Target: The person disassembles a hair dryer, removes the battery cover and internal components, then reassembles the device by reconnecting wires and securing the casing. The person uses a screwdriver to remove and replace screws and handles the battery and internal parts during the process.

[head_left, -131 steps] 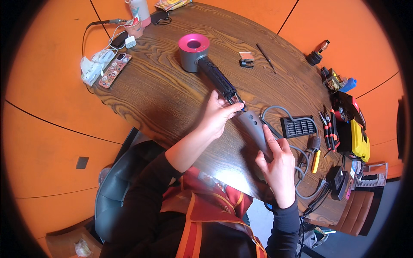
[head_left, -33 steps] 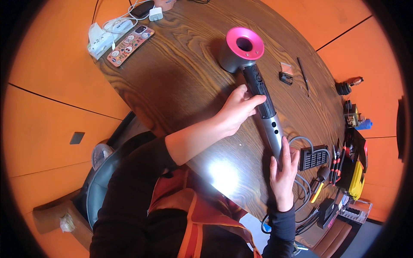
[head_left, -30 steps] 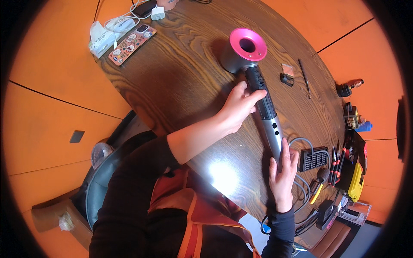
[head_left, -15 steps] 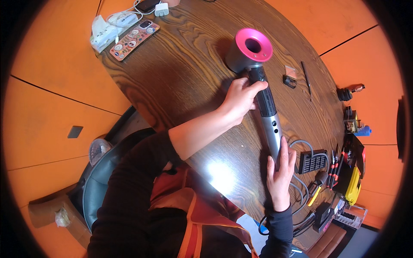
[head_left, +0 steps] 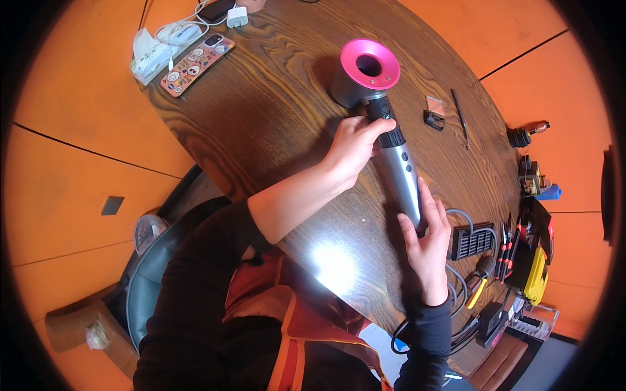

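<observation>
A hair dryer (head_left: 355,90) with a grey head and a bright pink ring lies over the wooden table. My left hand (head_left: 352,144) is closed round the black inner part of its handle (head_left: 392,135), just under the head, with the thumb on top. A silver handle sleeve (head_left: 402,179) covers the lower stretch of that black part; two dark buttons show on it. Around the sleeve's lower end, my right hand (head_left: 427,238) has its thumb on one side and fingers on the other. The grey cord (head_left: 462,279) curls beside my right wrist.
A patterned phone (head_left: 197,66), a tissue pack (head_left: 156,57) and a white charger (head_left: 237,17) lie far left. To the right are a small black part (head_left: 433,120), a thin dark rod (head_left: 460,117), a black grille (head_left: 472,242), screwdrivers (head_left: 506,251) and a yellow-handled tool (head_left: 476,293).
My right hand has pushed the silver sleeve up the handle toward the head, so less of the black inner part shows. My left hand keeps its grip below the head.
</observation>
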`<state>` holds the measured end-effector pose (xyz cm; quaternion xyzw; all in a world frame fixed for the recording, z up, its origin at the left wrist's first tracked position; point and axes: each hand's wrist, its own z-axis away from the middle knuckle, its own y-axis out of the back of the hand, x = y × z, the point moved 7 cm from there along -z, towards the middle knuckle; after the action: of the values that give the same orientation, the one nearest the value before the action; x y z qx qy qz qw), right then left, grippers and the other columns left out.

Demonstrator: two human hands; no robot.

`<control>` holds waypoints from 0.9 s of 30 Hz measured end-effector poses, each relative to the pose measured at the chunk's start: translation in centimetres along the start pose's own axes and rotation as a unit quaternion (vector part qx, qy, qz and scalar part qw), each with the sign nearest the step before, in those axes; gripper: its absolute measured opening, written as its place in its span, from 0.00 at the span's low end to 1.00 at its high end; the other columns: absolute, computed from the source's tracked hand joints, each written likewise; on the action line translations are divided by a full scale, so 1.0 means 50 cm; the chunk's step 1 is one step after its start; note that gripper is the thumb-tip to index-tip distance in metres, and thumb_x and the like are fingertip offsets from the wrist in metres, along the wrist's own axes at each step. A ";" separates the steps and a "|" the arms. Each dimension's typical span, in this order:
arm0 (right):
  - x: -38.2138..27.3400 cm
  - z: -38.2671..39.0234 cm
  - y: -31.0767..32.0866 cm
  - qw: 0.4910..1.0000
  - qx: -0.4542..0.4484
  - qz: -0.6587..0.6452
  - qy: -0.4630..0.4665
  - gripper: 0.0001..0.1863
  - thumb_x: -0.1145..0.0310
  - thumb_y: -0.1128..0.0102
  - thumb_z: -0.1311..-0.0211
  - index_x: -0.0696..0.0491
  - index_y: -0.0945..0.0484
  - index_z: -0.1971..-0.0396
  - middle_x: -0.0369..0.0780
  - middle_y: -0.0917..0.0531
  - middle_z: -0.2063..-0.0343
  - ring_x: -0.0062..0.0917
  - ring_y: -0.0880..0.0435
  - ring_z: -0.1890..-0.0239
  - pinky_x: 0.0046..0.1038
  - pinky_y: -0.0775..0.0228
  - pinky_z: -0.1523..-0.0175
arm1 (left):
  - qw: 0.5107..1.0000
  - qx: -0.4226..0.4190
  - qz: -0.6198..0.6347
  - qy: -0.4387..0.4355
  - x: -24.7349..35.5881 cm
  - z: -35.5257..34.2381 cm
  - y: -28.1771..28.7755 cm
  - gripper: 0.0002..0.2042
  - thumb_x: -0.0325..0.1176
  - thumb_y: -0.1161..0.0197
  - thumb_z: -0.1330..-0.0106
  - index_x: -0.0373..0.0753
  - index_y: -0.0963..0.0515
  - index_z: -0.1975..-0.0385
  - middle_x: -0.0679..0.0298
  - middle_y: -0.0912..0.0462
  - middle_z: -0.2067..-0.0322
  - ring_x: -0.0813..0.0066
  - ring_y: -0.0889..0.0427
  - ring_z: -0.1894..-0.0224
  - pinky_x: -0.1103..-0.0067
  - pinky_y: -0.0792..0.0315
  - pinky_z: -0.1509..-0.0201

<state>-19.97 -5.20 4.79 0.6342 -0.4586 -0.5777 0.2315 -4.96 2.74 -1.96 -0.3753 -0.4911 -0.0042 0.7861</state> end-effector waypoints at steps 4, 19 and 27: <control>0.006 -0.019 -0.004 0.999 0.001 -0.032 -0.021 0.34 0.73 0.37 0.52 0.48 0.35 0.41 0.43 0.27 0.73 0.31 0.27 0.74 0.28 0.32 0.65 | 1.000 -0.013 0.019 0.019 -0.014 0.007 -0.007 0.09 0.36 0.39 0.43 0.38 0.26 0.69 0.67 0.24 0.71 0.79 0.25 0.65 0.77 0.31 0.61; 0.020 -0.023 -0.014 1.000 0.012 -0.018 -0.013 0.33 0.74 0.40 0.49 0.48 0.37 0.40 0.44 0.27 0.72 0.31 0.30 0.75 0.28 0.34 0.66 | 0.999 -0.024 0.020 0.030 -0.014 -0.008 -0.003 0.11 0.37 0.42 0.39 0.38 0.27 0.62 0.63 0.23 0.64 0.71 0.21 0.59 0.72 0.27 0.53; 0.022 -0.028 -0.019 0.999 0.015 -0.048 -0.022 0.34 0.77 0.39 0.51 0.48 0.36 0.41 0.44 0.27 0.70 0.31 0.27 0.71 0.28 0.32 0.62 | 0.997 -0.018 -0.069 -0.035 -0.009 -0.018 0.002 0.09 0.35 0.45 0.36 0.34 0.27 0.65 0.63 0.22 0.67 0.75 0.21 0.62 0.75 0.26 0.55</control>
<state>-18.46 -6.00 3.76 0.6461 -0.4412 -0.5949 0.1845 -4.48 2.10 -2.58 -0.3549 -0.5430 -0.0542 0.7591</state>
